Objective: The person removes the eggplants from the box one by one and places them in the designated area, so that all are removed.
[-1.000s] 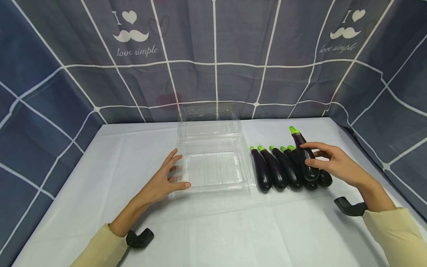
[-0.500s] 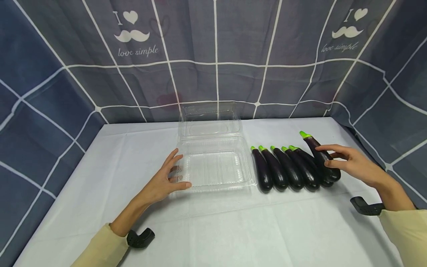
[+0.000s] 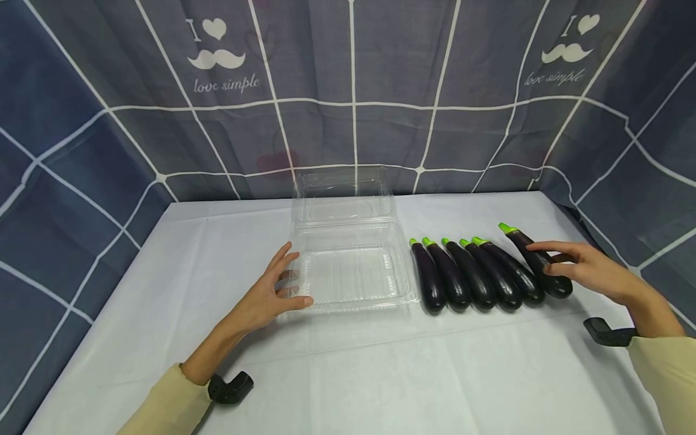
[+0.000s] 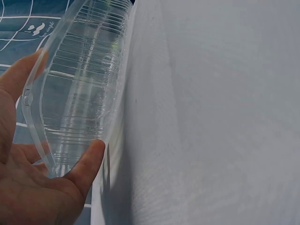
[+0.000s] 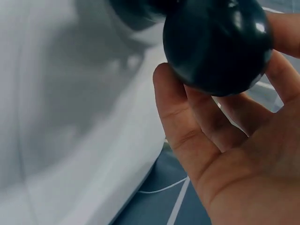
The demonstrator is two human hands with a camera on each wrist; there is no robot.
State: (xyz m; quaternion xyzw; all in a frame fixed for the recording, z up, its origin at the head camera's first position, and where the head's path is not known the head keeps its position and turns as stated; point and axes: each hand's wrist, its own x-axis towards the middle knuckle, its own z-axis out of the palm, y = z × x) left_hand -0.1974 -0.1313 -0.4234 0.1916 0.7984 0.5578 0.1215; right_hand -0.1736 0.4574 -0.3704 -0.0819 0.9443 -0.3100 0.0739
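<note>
My right hand (image 3: 595, 269) holds a dark purple eggplant (image 3: 535, 258) with a bright green stem end, at the right end of a row. In the right wrist view its glossy round end (image 5: 218, 44) sits between thumb and fingers. Several more eggplants (image 3: 470, 275) lie side by side to its left, green tips pointing away. A clear plastic clamshell container (image 3: 348, 296) stands at mid-table, its lid (image 3: 345, 208) tipped open to the back. My left hand (image 3: 263, 302) grips the container's left front corner, thumb (image 4: 89, 164) at the front wall and fingers around the left side.
A white cloth (image 3: 353, 374) covers the table. Dark grey-blue curtains (image 3: 304, 60) with white grid lines stand behind and on both sides. A black wrist mount (image 3: 231, 388) shows below the left hand, and another (image 3: 609, 333) below the right.
My right hand has moved right and lowered the eggplant from over the row to its right end. The left hand and the container have stayed in place.
</note>
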